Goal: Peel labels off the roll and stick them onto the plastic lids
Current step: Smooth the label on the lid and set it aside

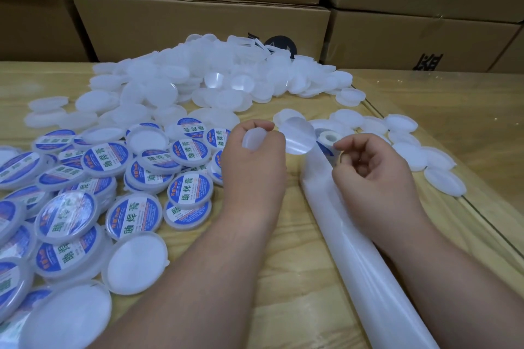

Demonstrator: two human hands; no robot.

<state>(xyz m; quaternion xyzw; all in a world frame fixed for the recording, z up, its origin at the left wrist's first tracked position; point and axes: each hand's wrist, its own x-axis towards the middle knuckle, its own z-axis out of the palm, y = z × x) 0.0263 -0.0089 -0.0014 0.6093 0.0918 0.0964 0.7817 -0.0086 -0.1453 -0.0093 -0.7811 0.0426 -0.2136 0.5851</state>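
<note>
Labeled lids left, hands mid-frame, roll right.
Labeled lids [68, 195] heaped on surface [283, 235]; left hand [253, 156] grips blank lid [253, 138]; round label [301, 136] between hands; right hand [374, 176] curled, grasp unclear, over label roll [329, 140].

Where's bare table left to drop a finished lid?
Bare wood table lies between the forearms, bordered by the labelled lids on the left and the backing strip on the right. Another patch sits far right of the glass edge. The plain lid heap behind is crowded.

Labelled lids [85, 187] left of roll [330, 142]
</note>
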